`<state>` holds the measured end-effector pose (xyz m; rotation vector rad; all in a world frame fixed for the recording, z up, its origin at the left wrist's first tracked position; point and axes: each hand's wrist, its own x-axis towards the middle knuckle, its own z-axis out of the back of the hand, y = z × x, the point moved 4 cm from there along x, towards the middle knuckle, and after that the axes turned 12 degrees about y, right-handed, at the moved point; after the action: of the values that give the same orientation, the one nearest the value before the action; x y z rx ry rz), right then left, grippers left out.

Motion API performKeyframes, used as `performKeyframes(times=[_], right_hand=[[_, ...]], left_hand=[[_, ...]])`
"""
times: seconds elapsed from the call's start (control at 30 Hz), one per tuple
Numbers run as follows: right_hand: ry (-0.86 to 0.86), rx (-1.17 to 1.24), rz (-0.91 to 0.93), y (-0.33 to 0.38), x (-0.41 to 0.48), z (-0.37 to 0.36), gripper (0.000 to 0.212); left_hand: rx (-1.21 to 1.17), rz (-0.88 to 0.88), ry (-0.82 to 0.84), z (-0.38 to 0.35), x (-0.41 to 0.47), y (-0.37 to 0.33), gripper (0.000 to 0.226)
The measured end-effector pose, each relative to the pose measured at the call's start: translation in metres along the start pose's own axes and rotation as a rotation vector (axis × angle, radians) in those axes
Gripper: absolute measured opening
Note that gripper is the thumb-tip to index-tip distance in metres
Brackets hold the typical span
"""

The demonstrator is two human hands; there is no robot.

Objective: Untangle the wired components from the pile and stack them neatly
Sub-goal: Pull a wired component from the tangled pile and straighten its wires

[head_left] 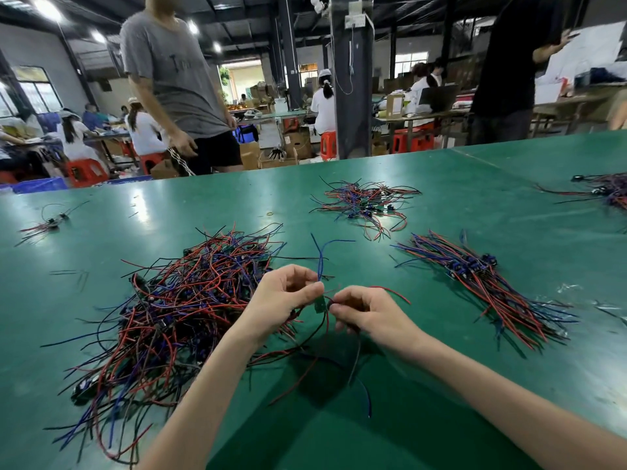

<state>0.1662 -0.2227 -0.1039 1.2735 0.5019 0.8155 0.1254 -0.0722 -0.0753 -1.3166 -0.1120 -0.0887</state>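
Observation:
A big tangled pile (176,310) of red, blue and black wired components lies on the green table (441,205), left of centre. Just right of it, my left hand (281,300) pinches one wired component (319,301), a small green board with blue wires rising from it. My right hand (366,313) pinches the red and black wires of that same component, which hang down toward the table. An aligned stack (481,283) of sorted components lies to the right.
A looser heap (363,205) of components sits further back at centre. Another bunch (607,191) lies at the far right edge, and a single component (47,225) at the far left. A person in a grey shirt (176,79) stands beyond the table.

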Motion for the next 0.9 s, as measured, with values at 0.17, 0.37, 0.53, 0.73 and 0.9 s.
performKeyframes(times=[0.17,0.37,0.53,0.73,0.9], right_hand=[[-0.191,0.052,-0.051,-0.002,-0.001,0.020,0.017],[-0.211,0.390,-0.047,0.001,-0.001,0.027,0.015],[-0.116,0.539,0.000,0.010,0.000,0.028,0.016],[-0.131,0.634,0.057,0.016,-0.003,0.032,0.014],[-0.057,0.702,0.058,0.020,-0.003,0.027,0.010]], left_hand=[[-0.073,-0.003,-0.155,0.013,0.001,0.001,0.007],[0.078,0.056,-0.362,0.029,0.002,0.014,0.008],[0.363,0.087,-0.425,0.031,-0.001,0.016,0.019],[0.669,0.057,-0.468,0.023,-0.006,0.005,0.017],[0.420,-0.192,-0.233,-0.015,-0.009,-0.018,0.008]])
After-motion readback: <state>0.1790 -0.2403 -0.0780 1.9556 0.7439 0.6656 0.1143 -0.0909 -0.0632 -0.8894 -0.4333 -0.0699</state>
